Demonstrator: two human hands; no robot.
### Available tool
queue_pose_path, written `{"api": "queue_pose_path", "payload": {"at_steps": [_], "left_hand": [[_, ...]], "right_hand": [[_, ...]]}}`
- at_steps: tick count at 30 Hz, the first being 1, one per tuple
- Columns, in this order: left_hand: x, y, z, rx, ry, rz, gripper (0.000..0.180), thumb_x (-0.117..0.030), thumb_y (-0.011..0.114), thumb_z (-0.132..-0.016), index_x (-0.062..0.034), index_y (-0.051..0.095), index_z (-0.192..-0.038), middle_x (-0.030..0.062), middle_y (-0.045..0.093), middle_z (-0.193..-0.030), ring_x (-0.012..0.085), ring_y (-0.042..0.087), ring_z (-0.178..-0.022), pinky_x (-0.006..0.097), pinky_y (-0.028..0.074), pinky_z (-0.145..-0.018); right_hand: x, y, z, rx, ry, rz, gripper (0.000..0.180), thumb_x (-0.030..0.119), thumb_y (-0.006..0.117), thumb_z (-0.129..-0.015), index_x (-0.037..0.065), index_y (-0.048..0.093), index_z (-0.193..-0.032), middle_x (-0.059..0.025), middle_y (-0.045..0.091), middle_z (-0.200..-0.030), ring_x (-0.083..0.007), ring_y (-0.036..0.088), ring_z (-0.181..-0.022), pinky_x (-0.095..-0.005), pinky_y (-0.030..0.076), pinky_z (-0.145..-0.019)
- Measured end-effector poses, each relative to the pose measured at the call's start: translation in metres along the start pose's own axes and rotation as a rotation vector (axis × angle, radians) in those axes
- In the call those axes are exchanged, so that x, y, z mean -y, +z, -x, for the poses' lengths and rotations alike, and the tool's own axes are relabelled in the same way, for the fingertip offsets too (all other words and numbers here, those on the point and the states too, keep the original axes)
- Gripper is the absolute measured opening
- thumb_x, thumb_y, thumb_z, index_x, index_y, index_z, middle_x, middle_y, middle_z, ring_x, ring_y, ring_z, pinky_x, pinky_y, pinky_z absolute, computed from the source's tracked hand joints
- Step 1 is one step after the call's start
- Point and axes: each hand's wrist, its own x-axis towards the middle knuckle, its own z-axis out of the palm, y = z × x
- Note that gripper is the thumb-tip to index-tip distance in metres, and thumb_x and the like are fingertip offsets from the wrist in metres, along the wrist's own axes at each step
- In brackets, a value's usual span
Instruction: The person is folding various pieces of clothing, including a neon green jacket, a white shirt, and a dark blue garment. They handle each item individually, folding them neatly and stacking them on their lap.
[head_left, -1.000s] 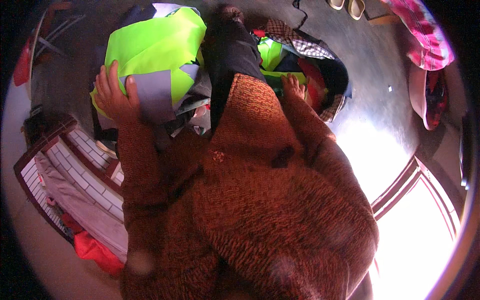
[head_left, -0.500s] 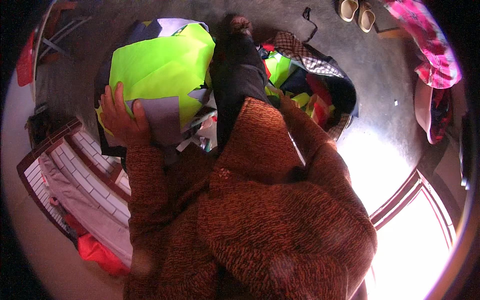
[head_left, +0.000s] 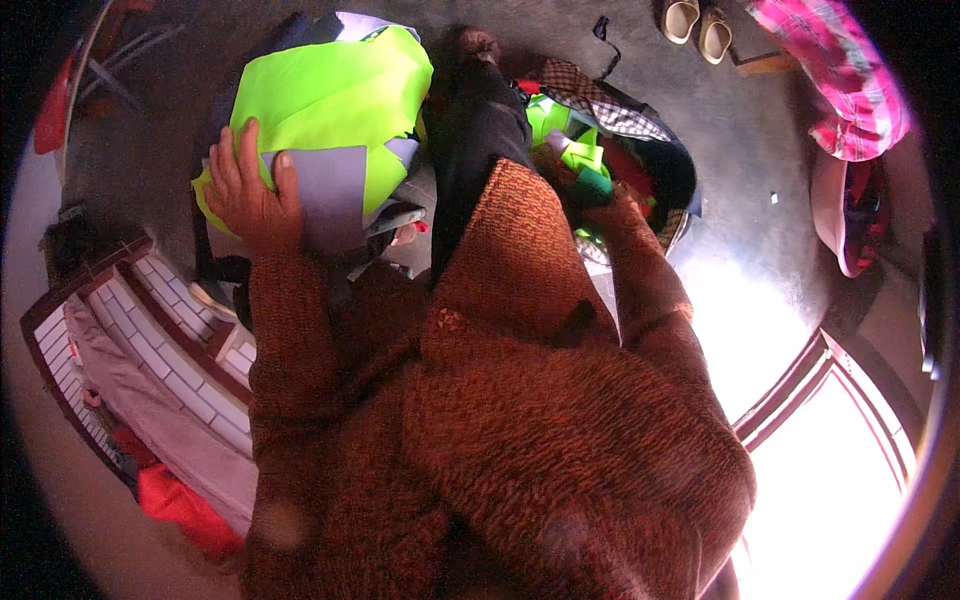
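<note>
Two hands busy: left hand (head_left: 250, 195) flat, unclenched on soft, light neon-yellow garment (head_left: 330, 100); right hand (head_left: 590, 185) buried in basket (head_left: 680, 170), grip unclear. Best pinched at hem.

A pair of pale slip-on shoes (head_left: 698, 25) sits side by side at the top of the grey floor (head_left: 760, 130), with a pink plaid cloth (head_left: 835, 85) draped just to their right. At the left stands a white wire rack with a dark red frame (head_left: 150, 330), a greyish-pink cloth (head_left: 160, 420) lying over it and a red garment (head_left: 180, 500) at its lower end. Bright sunlight falls through a red-framed doorway (head_left: 800, 385) at the lower right.
</note>
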Motion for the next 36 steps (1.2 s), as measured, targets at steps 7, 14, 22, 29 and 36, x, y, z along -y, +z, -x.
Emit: {"api": "queue_pose_path", "payload": {"at_steps": [7, 14, 22, 29, 36], "left_hand": [[-0.002, 0.003, 0.000, 0.012, -0.053, 0.008, 0.050, -0.046, 0.045, -0.088, -0.0217, 0.045, -0.131, 0.0135, 0.039, -0.138, 0.0369, 0.034, -0.128, 0.063, 0.021, -0.098], [-0.002, -0.001, 0.007, -0.027, -0.055, -0.084, 0.048, -0.041, 0.050, -0.087, -0.0216, 0.046, -0.130, 0.0124, 0.044, -0.135, 0.0341, 0.039, -0.125, 0.058, 0.026, -0.098], [0.000, 0.001, 0.011, -0.028, -0.087, -0.062, 0.050, -0.045, 0.048, -0.088, -0.0257, 0.041, -0.134, 0.0076, 0.039, -0.140, 0.0331, 0.034, -0.129, 0.060, 0.022, -0.100], [0.003, 0.002, 0.011, -0.012, -0.106, -0.003, 0.050, -0.048, 0.047, -0.087, -0.0286, 0.041, -0.133, 0.0070, 0.037, -0.141, 0.0324, 0.032, -0.131, 0.062, 0.018, -0.102], [0.005, 0.006, 0.012, -0.034, -0.107, -0.056, 0.049, -0.045, 0.050, -0.087, -0.0288, 0.042, -0.133, 0.0051, 0.038, -0.140, 0.0301, 0.033, -0.130, 0.061, 0.022, -0.100]], "right_hand": [[-0.071, -0.009, 0.014, -0.333, 0.169, -0.425, 0.055, 0.036, 0.076, -0.070, 0.015, 0.058, -0.118, -0.0092, 0.066, -0.105, -0.0206, 0.062, -0.101, -0.0336, 0.048, -0.087], [-0.005, -0.077, 0.044, -0.350, 0.267, -0.100, 0.054, 0.039, 0.076, -0.071, 0.016, 0.059, -0.117, -0.0089, 0.066, -0.105, -0.0208, 0.062, -0.099, -0.0350, 0.047, -0.087], [0.029, -0.103, 0.081, -0.587, 0.092, -1.171, 0.048, 0.021, 0.067, -0.083, 0.008, 0.049, -0.126, -0.0093, 0.058, -0.116, -0.0264, 0.056, -0.105, -0.0435, 0.045, -0.091], [0.069, -0.121, 0.112, -0.671, 0.008, -1.526, 0.055, 0.038, 0.055, -0.090, 0.007, 0.040, -0.133, -0.0132, 0.047, -0.132, -0.0306, 0.047, -0.119, -0.0478, 0.035, -0.103], [0.117, -0.114, 0.122, -0.291, -0.267, -1.705, 0.067, 0.056, 0.040, -0.090, 0.012, 0.032, -0.139, -0.0108, 0.036, -0.142, -0.0317, 0.031, -0.131, -0.0483, 0.019, -0.110]]}}
